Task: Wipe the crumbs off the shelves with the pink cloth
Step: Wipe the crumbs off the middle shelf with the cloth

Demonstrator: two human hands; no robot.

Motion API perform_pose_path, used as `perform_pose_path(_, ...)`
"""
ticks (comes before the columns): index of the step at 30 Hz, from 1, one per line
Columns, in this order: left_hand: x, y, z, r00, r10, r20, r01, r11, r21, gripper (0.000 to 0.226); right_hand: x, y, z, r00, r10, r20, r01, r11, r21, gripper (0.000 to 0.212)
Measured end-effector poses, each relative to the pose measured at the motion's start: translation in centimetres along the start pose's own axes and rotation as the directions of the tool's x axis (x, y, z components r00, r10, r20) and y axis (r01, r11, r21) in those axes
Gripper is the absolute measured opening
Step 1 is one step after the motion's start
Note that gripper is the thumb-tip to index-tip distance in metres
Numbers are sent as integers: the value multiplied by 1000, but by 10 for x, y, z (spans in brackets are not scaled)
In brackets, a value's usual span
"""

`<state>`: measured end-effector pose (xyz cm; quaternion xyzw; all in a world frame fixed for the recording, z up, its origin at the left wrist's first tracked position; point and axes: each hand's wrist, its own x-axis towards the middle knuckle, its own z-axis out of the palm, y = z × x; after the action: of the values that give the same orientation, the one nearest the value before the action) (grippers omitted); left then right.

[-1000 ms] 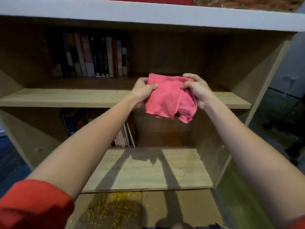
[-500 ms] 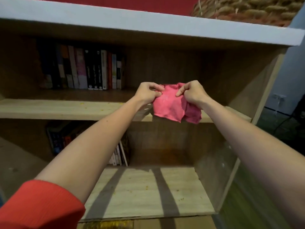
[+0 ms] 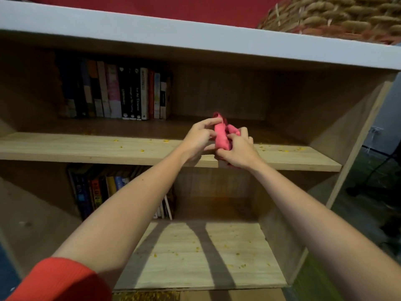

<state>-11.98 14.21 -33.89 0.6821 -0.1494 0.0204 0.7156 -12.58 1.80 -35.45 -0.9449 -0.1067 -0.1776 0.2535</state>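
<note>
**Inspector:** Report the shelving, starting at the left.

**Me:** A row of upright books (image 3: 112, 92) is standing at the back left of the upper shelf (image 3: 86, 148). Yellow crumbs (image 3: 142, 150) are lying scattered along that shelf's front board. Below it, a second row of books (image 3: 102, 190) is sitting at the back left of the lower shelf (image 3: 249, 257), which is also carrying crumbs.

**Inspector:** Your left hand?

**Me:** My left hand (image 3: 200, 137) is reaching over the front edge of the upper shelf, right of centre. Its fingers (image 3: 213, 122) are curling onto the left side of the pink cloth (image 3: 221, 135) and pinching it. A red sleeve (image 3: 63, 281) is showing at that arm's near end.

**Inspector:** Location of the cloth?

**Me:** It is bunched into a tight wad between my two hands, just above the upper shelf's front board. I cannot tell whether it is touching the wood.

**Inspector:** Right hand?

**Me:** My right hand (image 3: 238, 151) is pressing against the cloth's right side, fingers closing round the wad, with a bit of pink showing under the palm. More crumbs are lying on the shelf to the right of it.

**Inspector:** Anything on top?

**Me:** A woven basket (image 3: 336, 16) is sitting on the unit's white top board (image 3: 152, 33), far right.
</note>
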Motion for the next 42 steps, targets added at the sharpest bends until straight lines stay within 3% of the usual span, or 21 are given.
perform_pose_path(1, 0, -1, 2, 998, 43, -45, -41, 999, 34, 45, 2, 2, 2, 1000, -7, -24, 9, 998, 59, 44)
perform_pose_path(3, -1, -4, 0, 975, 206, -84, -168, 929, 329, 43, 7, 8, -3, 1000, 1, -17, 2, 984, 177, 38)
perform_pose_path(5, 0, -12, -7, 955, 290, 52, -248, 696, 674, 47, 10, 20, -15, 999, 28, -36, -22, 988, 152, 39)
perform_pose_path(7, -3, -16, -13, 964, 184, 193, -260, 478, 839, 56, 13, 36, -30, 993, 98, -68, -90, 989, 116, 43)
perform_pose_path(9, -5, -13, -17, 963, 75, 258, -266, 395, 879, 65, 14, 55, -45, 975, 194, -105, -183, 978, 103, 44)
perform_pose_path(13, 1, -5, -18, 941, -8, 338, -321, 288, 902, 78, 7, 93, -66, 902, 390, -186, -409, 909, -76, 44)
perform_pose_path(16, 8, -13, -15, 931, -61, 359, -340, 209, 917, 90, 5, 99, -65, 860, 450, -241, -486, 867, -112, 42)
perform_pose_path(18, 12, -20, -14, 934, -58, 352, -334, 197, 922, 96, 9, 89, -56, 874, 421, -244, -470, 861, -196, 39)
perform_pose_path(21, 17, -27, -14, 951, -11, 309, -296, 256, 920, 105, 17, 59, -29, 920, 325, -221, -375, 894, -247, 35)
perform_pose_path(25, 21, -28, -15, 965, -3, 263, -249, 312, 917, 113, 27, 17, 1, 966, 206, -155, -219, 973, -69, 36)
perform_pose_path(28, 19, -27, -13, 966, -19, 257, -237, 322, 917, 118, 33, 39, -25, 939, 282, -196, -278, 959, 48, 32)
perform_pose_path(32, 20, -27, -14, 968, -11, 251, -235, 319, 918, 121, 39, 110, -76, 849, 458, -263, -509, 842, -177, 33)
perform_pose_path(35, 23, -30, -14, 966, 4, 259, -247, 312, 917, 121, 38, 138, -82, 787, 558, -264, -613, 756, -229, 34)
perform_pose_path(37, 23, -31, -15, 964, 9, 264, -253, 319, 913, 120, 39, 136, -70, 793, 546, -271, -604, 760, -238, 37)
perform_pose_path(42, 21, -30, -13, 959, 18, 284, -277, 296, 914, 115, 50, 84, -22, 901, 379, -212, -423, 878, -223, 37)
